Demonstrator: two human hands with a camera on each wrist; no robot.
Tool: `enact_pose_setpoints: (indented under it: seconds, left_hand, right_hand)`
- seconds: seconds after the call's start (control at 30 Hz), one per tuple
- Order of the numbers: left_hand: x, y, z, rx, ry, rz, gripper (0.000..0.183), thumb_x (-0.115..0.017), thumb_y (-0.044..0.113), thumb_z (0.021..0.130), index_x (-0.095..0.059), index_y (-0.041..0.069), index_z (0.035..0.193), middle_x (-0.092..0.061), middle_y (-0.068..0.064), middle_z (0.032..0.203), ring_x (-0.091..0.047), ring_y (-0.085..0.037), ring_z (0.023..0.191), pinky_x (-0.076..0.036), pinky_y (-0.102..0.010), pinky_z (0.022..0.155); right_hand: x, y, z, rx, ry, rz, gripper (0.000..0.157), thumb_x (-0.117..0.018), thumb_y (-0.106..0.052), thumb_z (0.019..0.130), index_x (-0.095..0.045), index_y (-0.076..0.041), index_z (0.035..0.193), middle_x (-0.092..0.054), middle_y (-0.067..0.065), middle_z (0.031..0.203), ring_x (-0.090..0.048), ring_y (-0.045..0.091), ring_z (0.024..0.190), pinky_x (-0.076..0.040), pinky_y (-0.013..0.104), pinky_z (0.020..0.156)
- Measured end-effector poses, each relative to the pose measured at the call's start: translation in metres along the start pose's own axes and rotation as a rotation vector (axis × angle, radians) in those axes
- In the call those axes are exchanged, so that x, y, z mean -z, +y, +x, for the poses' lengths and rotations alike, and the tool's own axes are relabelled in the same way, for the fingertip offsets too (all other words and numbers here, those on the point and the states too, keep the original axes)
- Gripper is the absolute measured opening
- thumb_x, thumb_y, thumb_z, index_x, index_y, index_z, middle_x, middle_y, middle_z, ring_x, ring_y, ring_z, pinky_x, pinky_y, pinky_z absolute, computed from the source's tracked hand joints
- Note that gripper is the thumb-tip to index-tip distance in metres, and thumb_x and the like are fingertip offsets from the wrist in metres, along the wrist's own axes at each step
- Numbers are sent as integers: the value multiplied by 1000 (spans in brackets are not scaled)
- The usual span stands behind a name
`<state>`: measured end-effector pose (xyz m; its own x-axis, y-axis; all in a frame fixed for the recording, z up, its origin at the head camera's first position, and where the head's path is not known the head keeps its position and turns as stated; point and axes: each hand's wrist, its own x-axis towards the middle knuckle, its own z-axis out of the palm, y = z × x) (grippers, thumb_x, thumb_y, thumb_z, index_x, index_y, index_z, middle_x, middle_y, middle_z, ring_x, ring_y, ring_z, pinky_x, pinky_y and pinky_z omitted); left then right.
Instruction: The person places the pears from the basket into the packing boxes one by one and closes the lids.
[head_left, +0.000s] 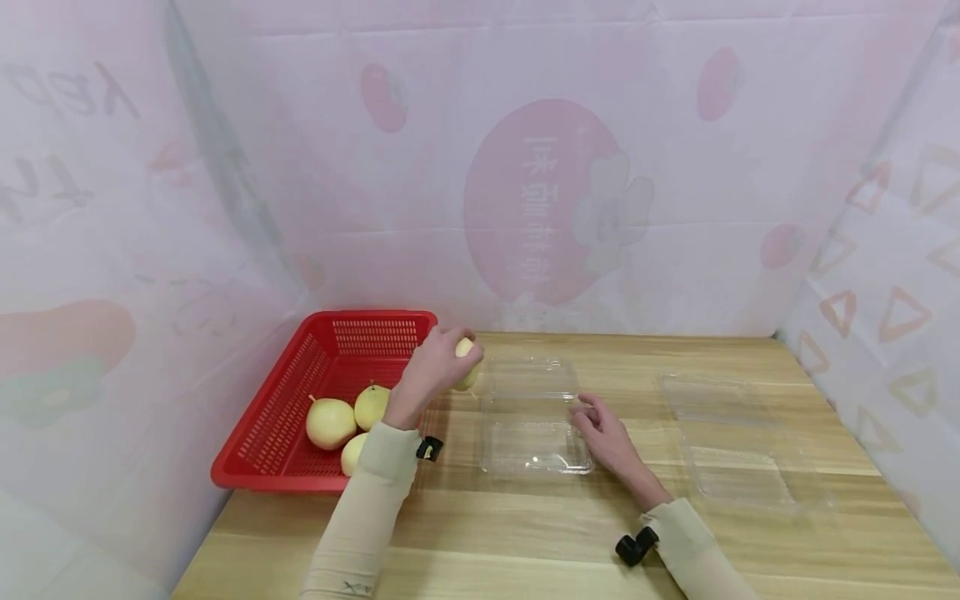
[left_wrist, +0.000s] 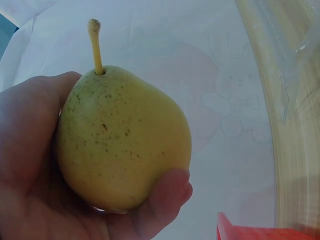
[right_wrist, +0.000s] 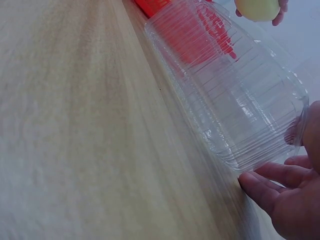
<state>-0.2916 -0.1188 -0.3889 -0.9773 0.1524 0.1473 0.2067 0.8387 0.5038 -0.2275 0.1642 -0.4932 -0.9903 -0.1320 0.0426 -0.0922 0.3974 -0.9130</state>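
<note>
In the head view my left hand (head_left: pixel 442 367) holds a yellow-green pear (head_left: pixel 467 367) in the air, just past the right rim of a red basket (head_left: pixel 322 483). The left wrist view shows this pear (left_wrist: pixel 125 140) with its stem up and the fingers and thumb curled round it. My right hand (head_left: pixel 609 437) is at the right side of a clear plastic box (head_left: pixel 536 450) on the table. Its fingertips touch the lower edge of the box (right_wrist: pixel 240 100) in the right wrist view, and the thumb is near the rim.
Inside the basket lie several pears, among them one pear (head_left: pixel 330 423) at the left and another pear (head_left: pixel 371 407) beside it. A second clear plastic box (head_left: pixel 738 467) stands at the right on the wooden table (head_left: pixel 480 542). Printed cloth (head_left: pixel 697 183) hangs behind.
</note>
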Motion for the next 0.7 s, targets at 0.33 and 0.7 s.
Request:
enact_pose_setpoints:
  seconds: [0.33,0.7]
  left_hand:
    - [-21,23,-5,-28,-18,-10,39,-52,45,90,-64,23,120,-56,-15,116,-56,-24,83,-41,-30,61]
    - [-43,31,-13,-45,-19,-55,39,-53,46,91,-65,22,120,-58,-15,112,-54,-24,83,-39,-31,58]
  right_hand:
    - [3,7,4,5,3,8,47,-47,-9,101,-37,9,143,-57,28,134,-59,39,120,-47,37,100]
    - [-6,46,22,33,42,3,47,-50,-16,101,-41,2,143,-62,21,130,-62,33,118,-47,31,98]
